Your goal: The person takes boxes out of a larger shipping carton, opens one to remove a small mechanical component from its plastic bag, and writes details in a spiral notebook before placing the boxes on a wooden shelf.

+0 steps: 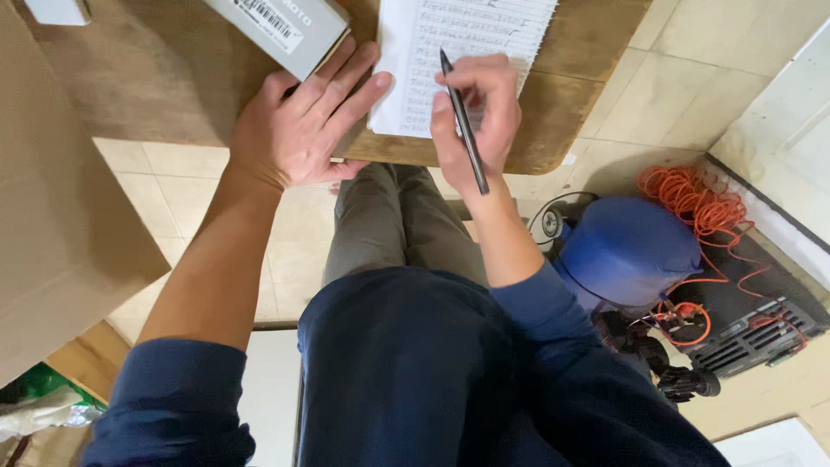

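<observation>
Pen (464, 121) pinched in right hand (475, 117), left hand (298, 125) spread on wooden table (130, 95), floor seemingly tiled.

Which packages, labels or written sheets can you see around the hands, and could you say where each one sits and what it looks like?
Grey box: long carton, top of table, under the left hand's fingers.
Barcode label: white strip with black bars, on the box.
Notebook page: white lined sheet with handwriting, under the right hand, which holds a black pen.
</observation>
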